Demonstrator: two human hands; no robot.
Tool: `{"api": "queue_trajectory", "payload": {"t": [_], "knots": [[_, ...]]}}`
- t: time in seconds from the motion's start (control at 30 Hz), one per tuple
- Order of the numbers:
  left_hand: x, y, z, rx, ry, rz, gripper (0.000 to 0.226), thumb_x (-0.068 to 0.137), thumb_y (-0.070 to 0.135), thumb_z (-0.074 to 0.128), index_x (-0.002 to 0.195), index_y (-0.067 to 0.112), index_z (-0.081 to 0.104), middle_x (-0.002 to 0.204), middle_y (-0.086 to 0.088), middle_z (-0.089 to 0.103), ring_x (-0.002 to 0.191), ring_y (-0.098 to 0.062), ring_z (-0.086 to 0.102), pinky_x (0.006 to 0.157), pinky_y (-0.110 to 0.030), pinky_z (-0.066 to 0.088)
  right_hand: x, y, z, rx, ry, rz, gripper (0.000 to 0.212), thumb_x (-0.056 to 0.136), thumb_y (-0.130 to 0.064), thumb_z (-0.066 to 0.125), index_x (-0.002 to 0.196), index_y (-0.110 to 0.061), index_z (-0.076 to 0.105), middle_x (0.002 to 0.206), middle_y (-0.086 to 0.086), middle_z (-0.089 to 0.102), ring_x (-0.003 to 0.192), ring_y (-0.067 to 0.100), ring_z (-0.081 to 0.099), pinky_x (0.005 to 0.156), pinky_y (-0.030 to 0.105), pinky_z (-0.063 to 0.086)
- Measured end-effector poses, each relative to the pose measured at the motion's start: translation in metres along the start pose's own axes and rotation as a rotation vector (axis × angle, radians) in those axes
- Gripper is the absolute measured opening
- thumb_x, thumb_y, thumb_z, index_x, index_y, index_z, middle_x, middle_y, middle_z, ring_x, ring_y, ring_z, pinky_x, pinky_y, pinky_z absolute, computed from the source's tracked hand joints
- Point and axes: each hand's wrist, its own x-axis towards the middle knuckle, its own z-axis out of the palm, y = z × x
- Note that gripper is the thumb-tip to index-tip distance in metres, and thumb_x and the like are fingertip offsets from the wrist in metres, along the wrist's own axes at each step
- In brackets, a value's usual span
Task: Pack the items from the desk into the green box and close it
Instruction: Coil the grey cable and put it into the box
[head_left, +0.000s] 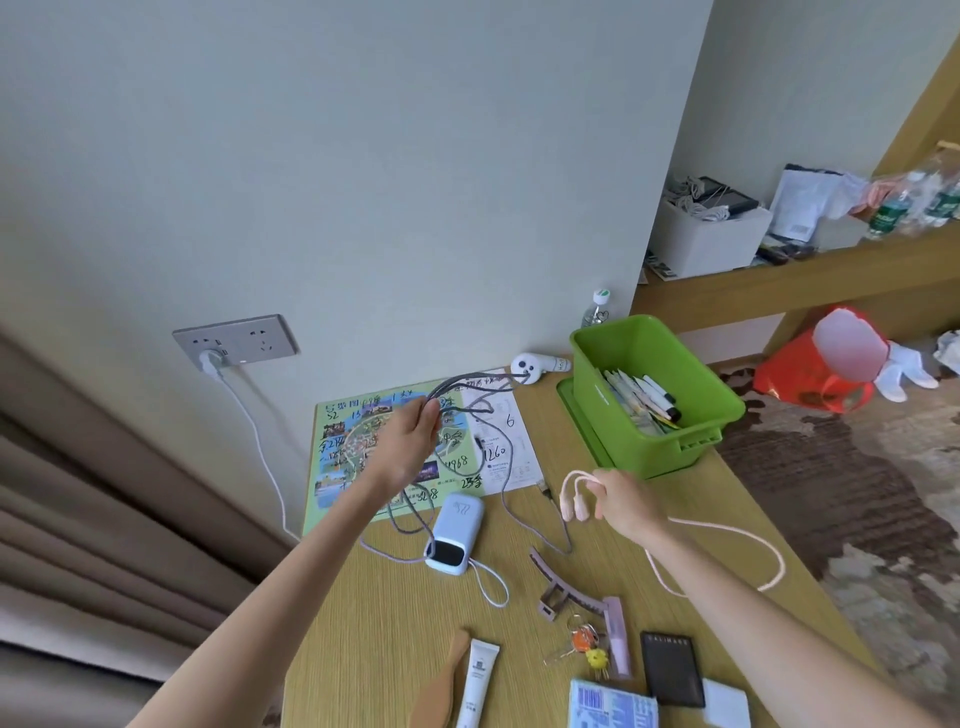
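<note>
The green box (691, 379) stands open at the desk's far right, holding markers and papers, with its green lid (579, 415) lying under and beside it. My left hand (410, 431) is raised over a colourful map and pinches loops of a grey braided cable (483, 384). That cable trails down to a pale blue power bank (454, 532). My right hand (626, 501) holds a pink cable (574, 496) by its plug end. The rest of the pink cable loops off to the right over the desk.
On the desk lie a map sheet (363, 447), a mauve hair claw (563, 587), keys with charms (589, 647), a black wallet (672, 667), a white tube (480, 680), a wooden spatula, a tissue pack. A white gadget (530, 366) and bottle stand by the wall. A charger sits in the socket (236, 343).
</note>
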Motion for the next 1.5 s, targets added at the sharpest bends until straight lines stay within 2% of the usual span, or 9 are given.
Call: {"api": "queue_trajectory", "payload": {"t": [0.13,0.27,0.47,0.63,0.87,1.0,1.17,1.4,1.5], "knots": [[0.006,-0.008,0.001,-0.044,-0.031,-0.014,0.031,0.106,0.023,0.033,0.078,0.011,0.039,0.062,0.005,0.033,0.048,-0.005,0.027,0.047,-0.018,0.025,0.005,-0.001,0.021,-0.071,-0.080,0.033,0.019,0.099,-0.013,0.043,0.114,-0.009,0.054,0.087,0.003,0.058,0.077,0.022,0.058,0.056,0.028,0.038],[0.018,-0.007,-0.003,-0.023,-0.047,0.000,0.031,0.105,0.021,0.035,0.077,0.009,0.040,0.060,0.005,0.032,0.047,-0.005,0.027,0.045,-0.014,0.027,0.018,-0.005,0.042,-0.219,0.026,-0.093,0.077,0.091,-0.016,0.061,0.152,-0.010,0.014,0.151,0.010,0.029,0.135,0.024,0.034,0.110,0.036,0.034],[0.028,-0.026,-0.005,0.108,-0.061,0.010,0.031,0.105,0.025,0.037,0.079,0.008,0.045,0.064,0.000,0.039,0.056,-0.014,0.032,0.054,-0.028,0.029,0.020,-0.017,0.065,-0.382,0.099,-0.415,0.020,0.092,-0.026,0.057,0.110,-0.018,0.060,0.124,0.000,0.051,0.120,0.018,0.043,0.109,0.034,0.028],[0.029,-0.044,-0.004,0.102,-0.079,-0.022,0.033,0.104,0.029,0.038,0.074,0.018,0.045,0.065,-0.002,0.040,0.057,-0.017,0.033,0.054,-0.032,0.029,0.018,-0.014,0.090,-0.501,-0.175,-0.316,0.024,0.093,-0.029,0.056,0.107,-0.013,0.067,0.126,0.003,0.056,0.131,0.022,0.040,0.120,0.038,0.014],[0.029,-0.056,-0.001,0.234,-0.033,0.001,0.032,0.104,0.034,0.036,0.080,0.019,0.052,0.062,0.006,0.047,0.050,-0.005,0.040,0.051,-0.021,0.032,0.026,-0.040,0.054,-0.140,0.020,-0.281,0.032,0.099,-0.032,0.049,0.090,-0.010,0.071,0.103,0.004,0.064,0.099,0.020,0.058,0.084,0.034,0.046],[0.034,-0.047,0.006,0.248,0.022,-0.029,0.035,0.104,0.032,0.036,0.090,0.005,0.054,0.066,0.001,0.049,0.049,-0.010,0.040,0.051,-0.029,0.030,0.034,-0.070,-0.007,0.164,0.142,-0.238,0.042,0.099,-0.031,0.051,0.063,-0.008,0.056,0.056,-0.004,0.058,0.045,0.012,0.042,0.046,0.029,0.026],[0.054,-0.014,0.006,0.405,0.063,0.052,0.042,0.104,0.037,0.033,0.107,0.005,0.061,0.093,-0.014,0.069,0.080,-0.031,0.063,0.062,-0.034,0.042,0.034,-0.104,-0.092,0.631,0.238,-0.192,0.042,0.099,-0.026,0.049,0.060,-0.013,0.058,0.037,-0.011,0.040,0.038,0.004,0.032,0.049,0.028,0.025],[0.090,0.057,0.001,0.513,-0.048,0.218,0.045,0.104,0.032,0.038,0.141,0.008,0.045,0.129,-0.019,0.053,0.125,-0.034,0.042,0.106,-0.036,0.030,0.014,-0.141,-0.167,1.052,0.133,-0.174,0.030,0.095,-0.008,0.040,0.069,-0.006,0.056,0.049,0.005,0.054,0.034,0.012,0.040,0.033,0.017,0.024],[0.086,0.087,-0.005,0.289,-0.043,0.291,0.041,0.104,0.031,0.036,0.129,0.008,0.059,0.125,-0.012,0.061,0.121,-0.025,0.052,0.103,-0.029,0.036,0.005,-0.154,-0.183,1.068,0.120,-0.202,0.027,0.094,-0.008,0.041,0.073,-0.003,0.058,0.052,0.007,0.060,0.035,0.017,0.048,0.034,0.021,0.033]]}}
